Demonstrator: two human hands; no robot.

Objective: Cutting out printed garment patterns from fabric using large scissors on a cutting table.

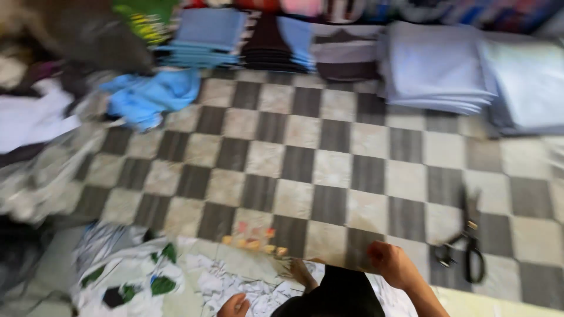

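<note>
Your right hand (392, 264) is curled closed on the top edge of a dark piece of cloth (338, 293), which hangs straight down from that grip toward the bottom of the view. Your left hand (234, 306) sits low and to the left of the cloth, resting on a white printed fabric (258, 287); blur keeps you from telling whether its fingers are closed on anything. A bare foot (302, 273) shows between your two hands, just left of the dark cloth. Out past your right hand, a little to its right, black scissors (467, 249) lie on the checkered floor (305, 158). Beyond your left hand, small orange and pink bits (254, 240) sit at the fabric's edge. Far ahead of both hands, stacks of folded grey cloth (435, 67) and blue cloth (208, 35) line the wall, with a crumpled blue garment (150, 97) off to the left. Your right forearm angles up from the lower right corner, wrist bent inward over the cloth.
</note>
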